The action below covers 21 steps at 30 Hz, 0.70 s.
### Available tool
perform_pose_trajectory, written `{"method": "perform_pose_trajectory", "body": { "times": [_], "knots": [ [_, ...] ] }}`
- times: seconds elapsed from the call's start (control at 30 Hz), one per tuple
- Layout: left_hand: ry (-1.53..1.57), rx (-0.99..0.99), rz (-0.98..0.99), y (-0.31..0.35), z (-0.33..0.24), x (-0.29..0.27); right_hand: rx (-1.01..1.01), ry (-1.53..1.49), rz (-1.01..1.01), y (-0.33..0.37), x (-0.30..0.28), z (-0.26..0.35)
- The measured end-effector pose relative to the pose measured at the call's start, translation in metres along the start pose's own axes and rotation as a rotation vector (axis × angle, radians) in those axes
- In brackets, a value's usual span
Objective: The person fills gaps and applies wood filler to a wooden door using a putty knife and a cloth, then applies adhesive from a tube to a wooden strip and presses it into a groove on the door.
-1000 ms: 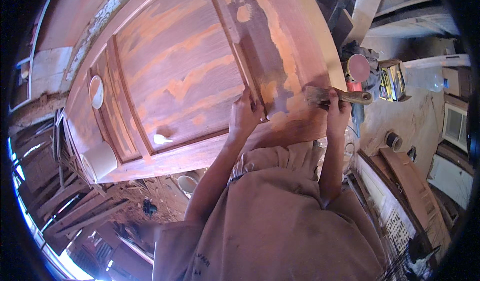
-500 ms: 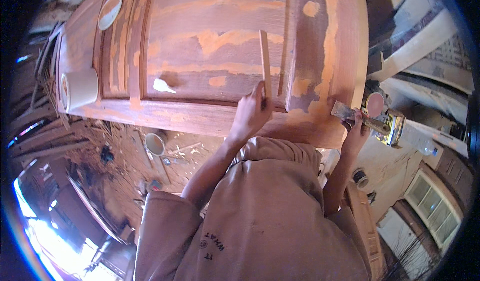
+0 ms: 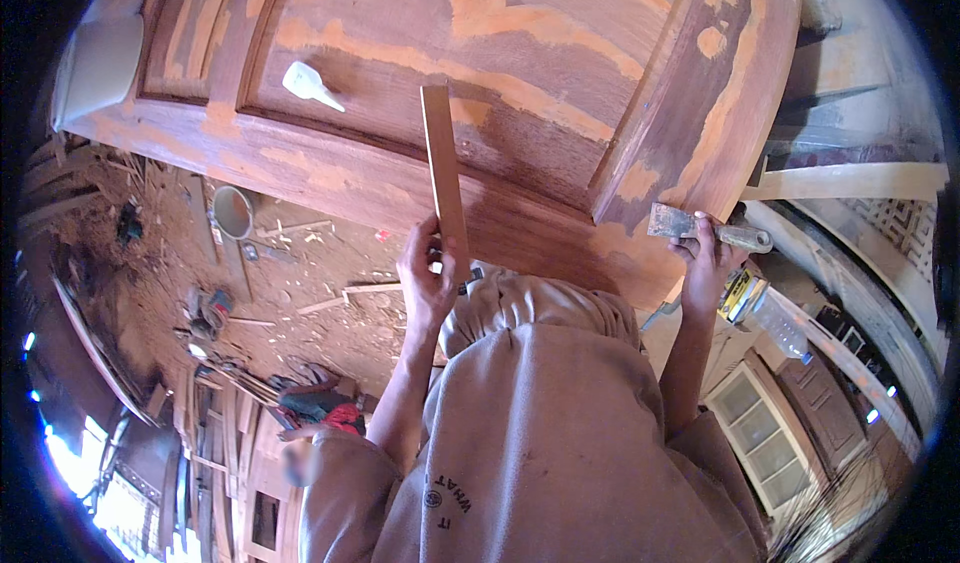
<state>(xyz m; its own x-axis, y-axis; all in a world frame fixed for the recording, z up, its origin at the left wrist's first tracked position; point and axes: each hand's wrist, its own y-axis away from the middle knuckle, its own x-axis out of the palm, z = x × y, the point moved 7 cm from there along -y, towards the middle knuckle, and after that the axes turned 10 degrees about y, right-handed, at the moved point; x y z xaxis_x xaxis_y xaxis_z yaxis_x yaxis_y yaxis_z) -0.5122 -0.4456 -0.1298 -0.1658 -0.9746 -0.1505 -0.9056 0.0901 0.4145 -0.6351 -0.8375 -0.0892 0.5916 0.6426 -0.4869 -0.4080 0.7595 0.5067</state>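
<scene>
In front of me lies a brown panelled wooden door (image 3: 350, 153) with orange filler smeared in patches and bands. My left hand (image 3: 430, 268) is closed round the lower end of a flat wooden strip (image 3: 441, 153), whose far end points away over the door. My right hand (image 3: 704, 255) grips a putty knife (image 3: 745, 237) by its handle; its stained blade points left, over the door's near right corner. On the panel, left of the strip, lies a small white nozzle bottle (image 3: 303, 82).
A white bucket (image 3: 103, 68) stands at the door's left end. Below the near edge, a pail (image 3: 232, 213) and wood scraps lie on the dusty floor. A person (image 3: 318, 409) is at the lower left. A clear plastic bottle (image 3: 783, 331) and boards are at right.
My view has shifted and turned. My left hand has drawn the strip left and nearer me, turning so its fingers show. The putty knife stays in my right hand near the corner.
</scene>
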Motion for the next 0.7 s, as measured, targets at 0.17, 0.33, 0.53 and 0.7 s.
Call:
{"method": "perform_pose_trajectory", "body": {
  "times": [0.17, 0.33, 0.53, 0.7],
  "knots": [
    [0.187, 0.121, -0.19, -0.014, 0.005, -0.02, -0.154, 0.104, -0.022, 0.0, 0.01, 0.023],
    [0.044, 0.082, -0.125, -0.031, -0.015, -0.021, -0.286, 0.194, 0.023, 0.0, 0.019, 0.038],
    [0.054, 0.12, -0.101, -0.034, -0.01, -0.012, -0.252, 0.163, 0.034, 0.008, 0.03, 0.046],
    [0.049, 0.185, -0.122, -0.036, -0.013, -0.012, -0.358, 0.106, 0.138, 0.021, 0.05, 0.052]
  ]
}}
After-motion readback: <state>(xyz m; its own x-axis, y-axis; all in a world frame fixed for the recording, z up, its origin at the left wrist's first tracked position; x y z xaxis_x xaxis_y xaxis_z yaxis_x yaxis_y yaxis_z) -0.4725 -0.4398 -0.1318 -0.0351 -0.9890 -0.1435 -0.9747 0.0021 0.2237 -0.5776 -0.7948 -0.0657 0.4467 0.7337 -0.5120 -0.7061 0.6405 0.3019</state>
